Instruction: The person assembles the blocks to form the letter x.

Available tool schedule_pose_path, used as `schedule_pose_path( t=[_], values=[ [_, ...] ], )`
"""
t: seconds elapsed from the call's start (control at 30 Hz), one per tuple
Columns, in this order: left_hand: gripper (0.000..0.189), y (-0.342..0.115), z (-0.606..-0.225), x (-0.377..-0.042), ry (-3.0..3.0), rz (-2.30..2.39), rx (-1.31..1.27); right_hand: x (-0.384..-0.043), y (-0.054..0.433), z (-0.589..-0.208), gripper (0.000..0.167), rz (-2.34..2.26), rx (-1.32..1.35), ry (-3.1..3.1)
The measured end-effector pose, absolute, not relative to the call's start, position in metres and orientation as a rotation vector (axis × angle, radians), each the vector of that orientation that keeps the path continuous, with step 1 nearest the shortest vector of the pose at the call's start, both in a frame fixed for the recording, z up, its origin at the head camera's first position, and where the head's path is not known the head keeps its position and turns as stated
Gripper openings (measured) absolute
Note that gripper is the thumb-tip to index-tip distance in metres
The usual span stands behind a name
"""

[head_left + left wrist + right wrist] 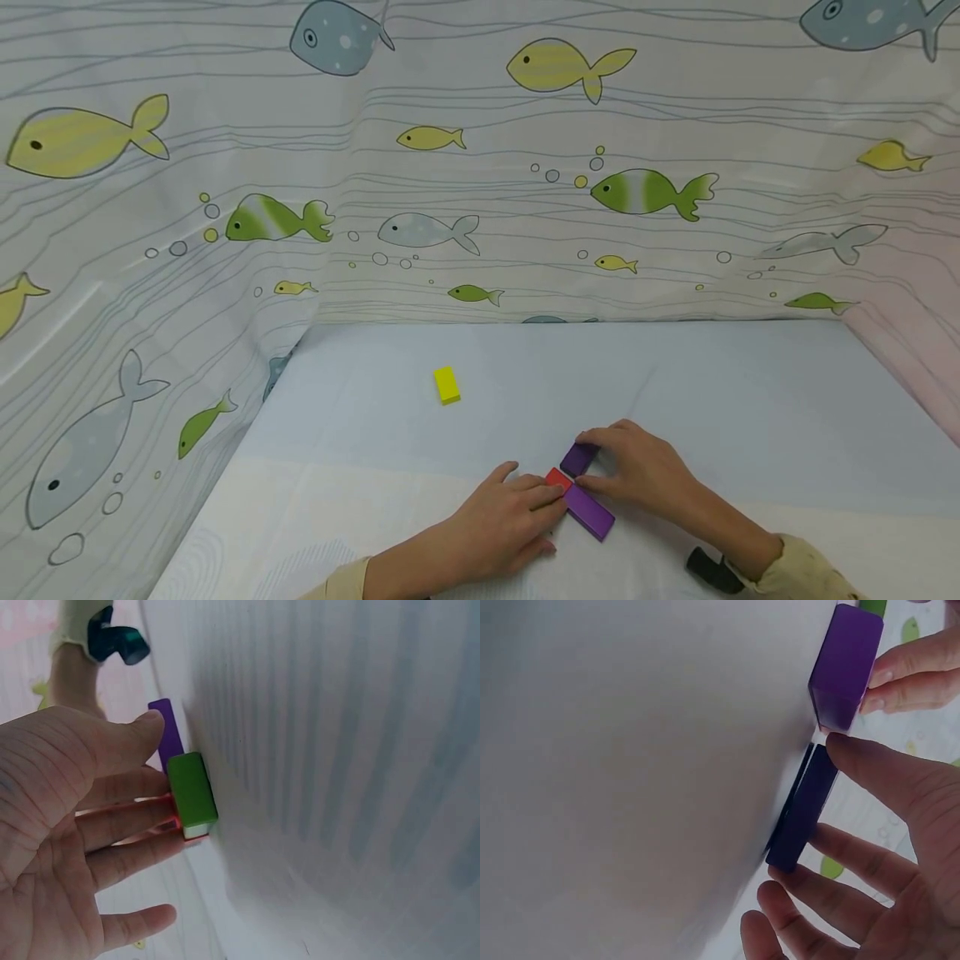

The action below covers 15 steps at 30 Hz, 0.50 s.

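In the head view my right hand point(641, 468) pinches a dark purple block point(577, 459), with the thumb at one end and fingertips at the other; the right wrist view shows this block point(802, 814) low over the white surface. My left hand point(506, 523) rests its nearly straight fingers on a red block point(556, 477). Beside the red block lies a longer purple block point(590, 512), angled toward the front. A green block point(193, 791) stands by the left fingers in the left wrist view, hidden under that hand in the head view.
A yellow block point(447, 386) lies farther back on the white-covered table point(360, 400). Fish-patterned cloth point(480, 183) hangs behind and along the left side. A black strap-like item point(712, 571) is at the right wrist.
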<state>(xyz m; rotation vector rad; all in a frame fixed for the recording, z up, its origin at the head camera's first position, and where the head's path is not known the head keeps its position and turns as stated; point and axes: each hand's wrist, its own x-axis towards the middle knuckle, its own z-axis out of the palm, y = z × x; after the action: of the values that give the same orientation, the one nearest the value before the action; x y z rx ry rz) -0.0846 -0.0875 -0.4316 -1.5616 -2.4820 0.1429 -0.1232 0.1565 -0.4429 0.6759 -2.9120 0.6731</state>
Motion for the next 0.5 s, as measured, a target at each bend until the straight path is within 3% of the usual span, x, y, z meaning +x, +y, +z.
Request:
schedule_pose_path(
  t=[0.5],
  values=[
    [0.046, -0.0871, -0.4299, -0.0841, -2.505, 0.15, -1.565, -0.1205, 0.1589, -0.4414, 0.045, 0.665, 0.784, -2.882]
  ],
)
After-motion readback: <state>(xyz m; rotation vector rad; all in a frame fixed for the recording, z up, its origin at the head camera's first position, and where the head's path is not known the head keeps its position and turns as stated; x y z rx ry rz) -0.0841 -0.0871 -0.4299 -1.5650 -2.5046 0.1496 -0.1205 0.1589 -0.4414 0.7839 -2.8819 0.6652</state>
